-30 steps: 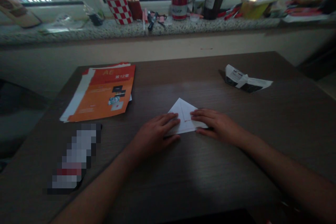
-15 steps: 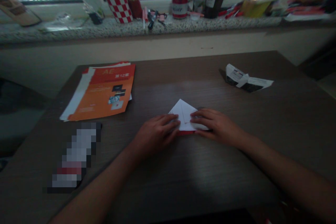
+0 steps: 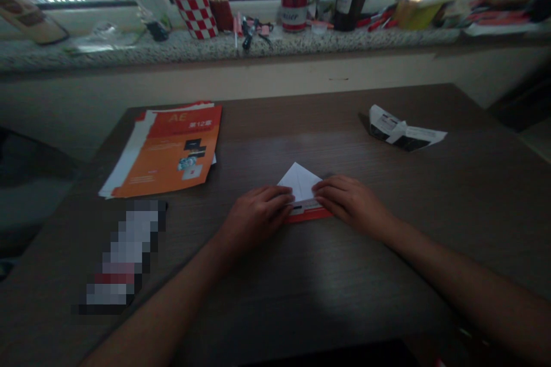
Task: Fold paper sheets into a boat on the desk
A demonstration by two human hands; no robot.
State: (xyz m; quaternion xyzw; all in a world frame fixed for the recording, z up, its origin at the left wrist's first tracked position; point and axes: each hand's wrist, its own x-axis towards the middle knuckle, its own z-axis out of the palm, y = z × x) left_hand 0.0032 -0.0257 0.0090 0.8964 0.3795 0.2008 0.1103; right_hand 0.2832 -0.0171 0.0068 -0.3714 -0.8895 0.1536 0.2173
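Pressing folded paper (image 3: 301, 186), booklet (image 3: 170, 149) reading "AE"

A small sheet of white paper (image 3: 300, 184), folded to a triangle, lies flat on the dark wood-grain tabletop (image 3: 344, 275), near its middle. Its point faces away from the person, toward the window side. Along the near edge a narrow strip is turned up, showing a red-orange underside as a band across the base. Creases run across the white face. The two lower corners are hidden under fingers, one on each side.
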